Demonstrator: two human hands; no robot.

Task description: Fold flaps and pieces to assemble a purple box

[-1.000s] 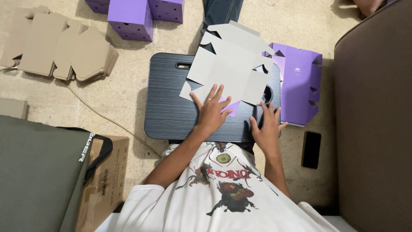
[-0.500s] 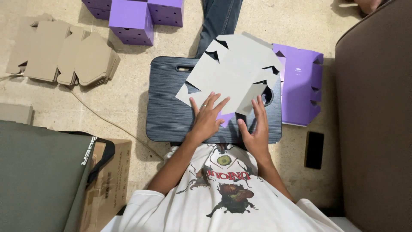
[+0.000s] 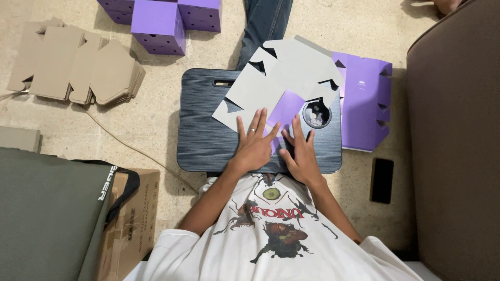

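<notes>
my arms are bare, white short-sleeve tee (image 3: 271,234) with a multicolour insect graphic and red lettering on the chest, thin ring (image 3: 251,130) on my left hand (image 3: 253,145)

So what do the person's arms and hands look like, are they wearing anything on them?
Both arms are bare below the short sleeves of a white T-shirt with a bug picture on it. The left hand has a thin ring on one finger. The right hand wears nothing. No gloves, no watch.

Single head view, straight down, fairly near lap desk (image 3: 208,140)
</notes>
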